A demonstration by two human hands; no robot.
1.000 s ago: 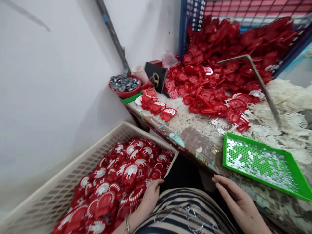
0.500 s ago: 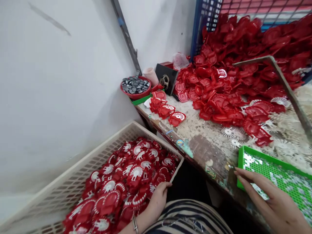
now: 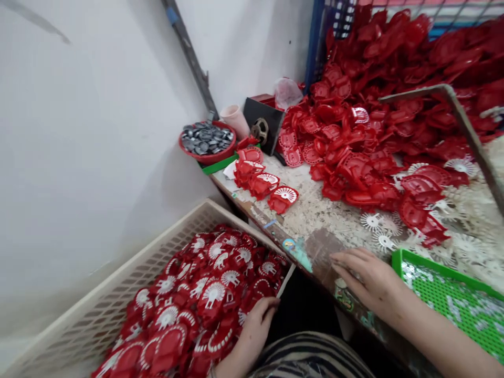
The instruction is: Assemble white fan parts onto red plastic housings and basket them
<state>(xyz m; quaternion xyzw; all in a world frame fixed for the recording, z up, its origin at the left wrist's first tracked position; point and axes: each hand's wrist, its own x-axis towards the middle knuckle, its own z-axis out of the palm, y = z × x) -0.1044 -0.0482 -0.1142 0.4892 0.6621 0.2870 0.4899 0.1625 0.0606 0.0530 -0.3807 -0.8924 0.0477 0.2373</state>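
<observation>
My left hand [image 3: 256, 326] is at the near right side of a cream slatted crate [image 3: 185, 216], its fingers bent over the rim. Inside the crate lie many red plastic pieces [image 3: 169, 341], several with white fan-shaped inserts. My right hand [image 3: 372, 281] is over the worn edge of the table [image 3: 315, 220], fingers stretched forward and slightly bent, with nothing visible in them. Just right of that hand is a green perforated tray [image 3: 441, 294] holding small shiny bits. A short row of red pieces with white fans [image 3: 283, 198] lies farther back on the table.
A heap of red plastic parts [image 3: 354, 152] spills from a blue basket [image 3: 317, 50]. White spoked fans [image 3: 384, 240] lie near the tray. A bent metal bar [image 3: 468, 126] juts over the table. At the back stand a red bowl of grey discs [image 3: 207, 139], a cup [image 3: 235, 119] and a speaker [image 3: 264, 126].
My right hand has moved left from the green tray to the table edge. My left hand stays at the crate's rim. The view has shifted slightly.
</observation>
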